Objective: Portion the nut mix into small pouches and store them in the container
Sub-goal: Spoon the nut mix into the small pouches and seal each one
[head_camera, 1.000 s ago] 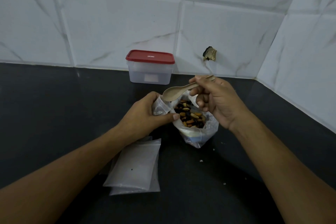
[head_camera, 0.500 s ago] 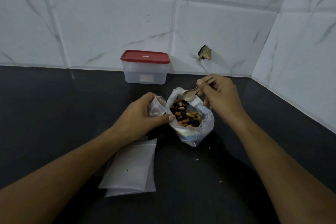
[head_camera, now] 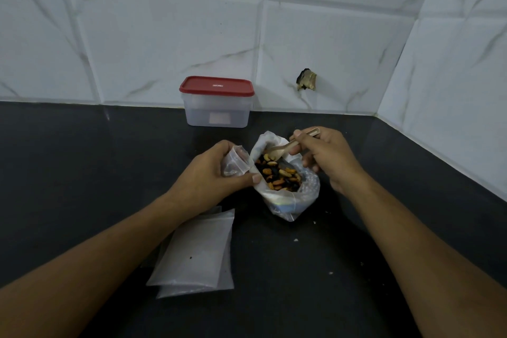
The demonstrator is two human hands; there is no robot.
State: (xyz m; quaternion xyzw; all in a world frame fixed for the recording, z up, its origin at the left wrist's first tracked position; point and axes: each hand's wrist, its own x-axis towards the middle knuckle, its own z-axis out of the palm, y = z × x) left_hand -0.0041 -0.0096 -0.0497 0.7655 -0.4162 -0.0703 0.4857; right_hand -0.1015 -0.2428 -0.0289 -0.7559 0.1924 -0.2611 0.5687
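Observation:
An open clear plastic bag (head_camera: 285, 200) of nut mix (head_camera: 279, 174) sits mid-counter. My left hand (head_camera: 211, 175) grips a small clear pouch (head_camera: 236, 162) upright, just left of the bag, its mouth open toward the bag. My right hand (head_camera: 326, 158) pinches the handle of a wooden spoon (head_camera: 282, 149), whose bowl is dipped into the nuts at the bag's far rim. A clear container (head_camera: 216, 112) with a red lid (head_camera: 216, 86) stands closed by the back wall, behind the bag.
A flat stack of small empty pouches (head_camera: 197, 252) lies on the black counter (head_camera: 82, 173) under my left forearm. Crumbs dot the counter at the right. Tiled walls meet in a corner at the back right, and one tile has a broken hole (head_camera: 306, 82).
The spoon has come down from above the bag into the nut mix. My left hand keeps the small pouch beside the bag in the same place.

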